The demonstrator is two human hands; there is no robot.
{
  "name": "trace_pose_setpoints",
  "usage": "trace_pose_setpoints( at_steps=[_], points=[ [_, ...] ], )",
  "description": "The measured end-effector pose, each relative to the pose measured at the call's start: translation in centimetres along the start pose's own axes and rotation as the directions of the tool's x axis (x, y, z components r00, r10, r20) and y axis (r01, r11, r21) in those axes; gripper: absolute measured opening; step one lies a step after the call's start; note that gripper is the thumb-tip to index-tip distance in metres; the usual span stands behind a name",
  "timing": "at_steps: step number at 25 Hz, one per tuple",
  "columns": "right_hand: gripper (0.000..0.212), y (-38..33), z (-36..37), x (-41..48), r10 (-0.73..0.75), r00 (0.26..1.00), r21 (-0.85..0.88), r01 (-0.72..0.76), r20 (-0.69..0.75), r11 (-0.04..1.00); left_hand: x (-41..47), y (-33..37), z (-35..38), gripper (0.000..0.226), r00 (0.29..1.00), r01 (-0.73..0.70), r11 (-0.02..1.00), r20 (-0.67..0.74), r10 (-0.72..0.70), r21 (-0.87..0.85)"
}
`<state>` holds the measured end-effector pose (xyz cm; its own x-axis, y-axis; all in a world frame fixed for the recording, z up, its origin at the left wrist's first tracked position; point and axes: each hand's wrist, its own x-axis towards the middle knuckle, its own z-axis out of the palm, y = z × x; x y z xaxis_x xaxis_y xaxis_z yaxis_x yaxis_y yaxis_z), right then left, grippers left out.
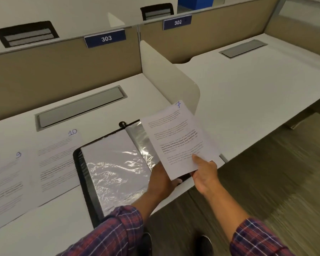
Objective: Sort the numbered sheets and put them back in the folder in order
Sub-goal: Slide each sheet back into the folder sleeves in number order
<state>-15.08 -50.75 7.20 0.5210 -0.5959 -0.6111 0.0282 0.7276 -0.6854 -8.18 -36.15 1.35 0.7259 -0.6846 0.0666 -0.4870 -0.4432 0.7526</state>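
While the folder (85,182) is lying open on the tabletop (44,228), I'm seeing the right hand (205,174) pinching sheet 7 (177,139) by its near edge, thumb on top, holding it tilted over the folder's right page. The left hand (161,180) is reaching under that sheet, fingers mostly hidden, so I can't tell its grip. Sheet 10 (57,159) and sheet 9 (6,185) are lying flat left of the folder.

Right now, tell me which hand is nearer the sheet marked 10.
Left. The left hand is over the folder, which lies just right of sheet 10; the right hand, pinching sheet 7, is farther right, at the folder's right edge.
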Motion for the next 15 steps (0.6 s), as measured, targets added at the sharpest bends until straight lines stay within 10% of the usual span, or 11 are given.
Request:
trace_pose_setpoints(
  at_steps=[5,15],
  points=[
    [0.025,-3.3,-2.7,2.3,0.093,0.991,-0.102,-0.083,0.098,0.991,0.1,2.7,1.2,0.048,0.991,-0.053,0.993,-0.115,0.065,0.103],
    [0.035,-9.7,-9.4,6.5,0.203,0.960,-0.246,-0.153,0.193,0.957,1.5,2.2,2.1,0.012,0.958,0.275,0.944,-0.140,-0.252,0.185]
  ],
)
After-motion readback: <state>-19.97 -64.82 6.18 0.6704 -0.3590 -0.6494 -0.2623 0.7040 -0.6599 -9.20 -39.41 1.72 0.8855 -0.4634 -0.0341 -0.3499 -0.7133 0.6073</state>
